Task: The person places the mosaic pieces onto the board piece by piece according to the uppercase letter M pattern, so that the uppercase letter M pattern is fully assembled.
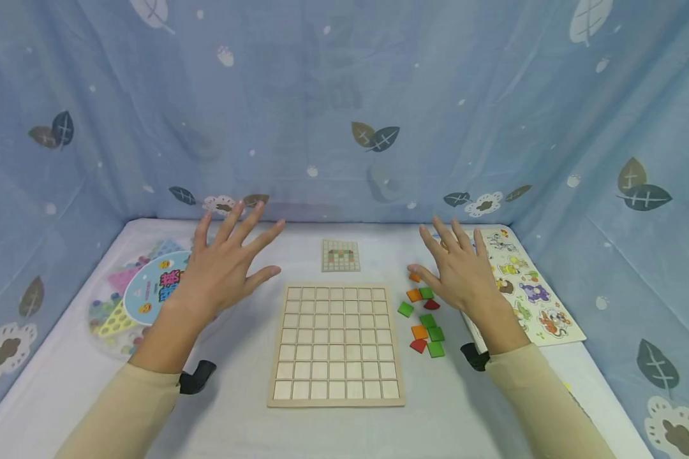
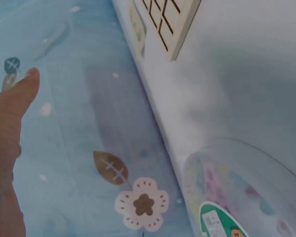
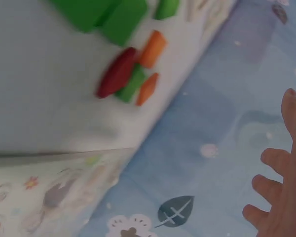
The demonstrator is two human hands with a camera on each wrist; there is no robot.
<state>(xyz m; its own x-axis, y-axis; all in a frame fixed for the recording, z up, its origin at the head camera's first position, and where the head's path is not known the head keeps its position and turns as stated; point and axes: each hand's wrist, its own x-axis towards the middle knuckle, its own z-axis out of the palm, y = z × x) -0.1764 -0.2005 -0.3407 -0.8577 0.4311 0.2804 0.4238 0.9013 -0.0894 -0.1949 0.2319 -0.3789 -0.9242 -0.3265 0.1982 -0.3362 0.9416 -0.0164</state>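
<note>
Both hands are raised above the table with fingers spread, holding nothing. My left hand (image 1: 215, 268) hovers near a round clear container of beads (image 1: 115, 319) with a blue label. My right hand (image 1: 459, 274) is above the inner edge of an animal picture board (image 1: 528, 287), beside loose tiles. Between the hands lies a wooden grid board (image 1: 337, 344) with bare squares. Green tiles (image 1: 436, 349), orange tiles (image 1: 419, 332) and red rounded pieces (image 1: 418, 345) lie right of it. Behind the grid board is a small pattern card (image 1: 340, 255) with a coloured figure.
A white cloth (image 1: 235, 421) covers the table. Blue leaf-print curtains (image 1: 321, 95) stand at the back and both sides. In the left wrist view the bead container (image 2: 246, 153) sits near the table's edge; the picture board (image 3: 39, 192) shows in the right wrist view.
</note>
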